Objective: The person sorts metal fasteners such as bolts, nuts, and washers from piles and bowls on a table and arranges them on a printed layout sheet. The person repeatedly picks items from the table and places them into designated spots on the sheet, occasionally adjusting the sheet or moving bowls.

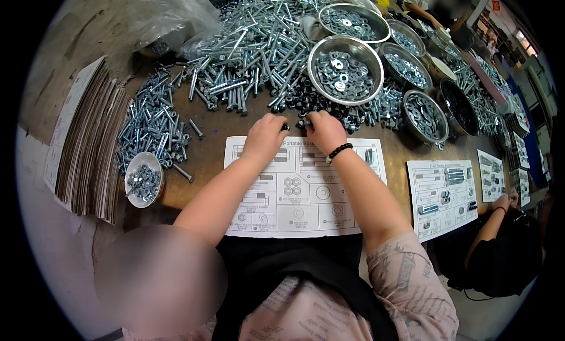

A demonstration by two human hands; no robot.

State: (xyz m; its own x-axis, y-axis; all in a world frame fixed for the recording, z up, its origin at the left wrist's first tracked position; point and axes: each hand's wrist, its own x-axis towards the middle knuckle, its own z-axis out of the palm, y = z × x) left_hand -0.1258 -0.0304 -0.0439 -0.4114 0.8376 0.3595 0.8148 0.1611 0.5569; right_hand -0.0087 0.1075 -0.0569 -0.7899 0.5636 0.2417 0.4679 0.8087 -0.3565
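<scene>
My left hand is closed at the far edge of a printed hardware sheet, with a small black nut at its fingertips. Close by on the right, my right hand has its fingers bent together at the near edge of a heap of black nuts. Something small and greyish shows by those fingertips, too hidden to name. A black bead bracelet circles my right wrist. The sheet carries outlines of bolts, nuts and washers, and my forearms cover parts of it.
Long bolts are heaped beyond my hands, shorter bolts to the left. A steel bowl of washers stands ahead. A white bowl and stacked cardboard sheets lie left. At right, another person's hand is near more sheets.
</scene>
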